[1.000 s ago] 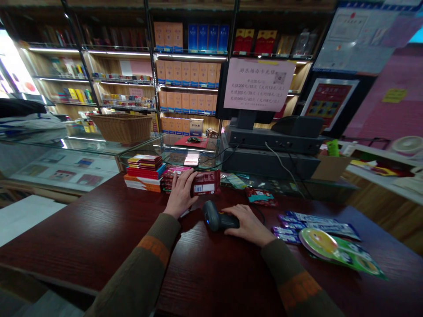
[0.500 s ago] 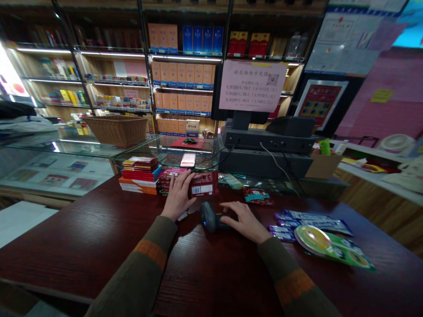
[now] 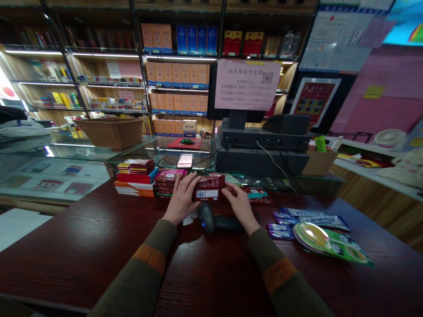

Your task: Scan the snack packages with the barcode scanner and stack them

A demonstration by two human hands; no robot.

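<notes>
My left hand (image 3: 183,198) is wrapped over the left end of a dark red snack packet (image 3: 211,187), whose white label and barcode face me. At the packet's right end, my right hand (image 3: 240,203) has its thumb and fingers drawn together at the edge; whether it grips there is hard to tell. A dark barcode scanner (image 3: 207,219) lies on the table just below, its handle pointing right, partly behind my right wrist. Left of the packet is a pile of pink and red packets (image 3: 168,179). Beside that pile stands a stack of red and orange boxes (image 3: 136,177).
Blue-purple wrapped sticks (image 3: 280,231) and a green blister pack with a yellow disc (image 3: 312,237) lie at right on the dark wooden table (image 3: 205,273). Another packet (image 3: 259,193) sits near the cash register (image 3: 264,141). A wicker basket (image 3: 114,132) rests on the glass counter.
My right hand has left the scanner and moved up to the red packet's right end. The packet has shifted slightly right with my left hand on it. The scanner stays on the table.
</notes>
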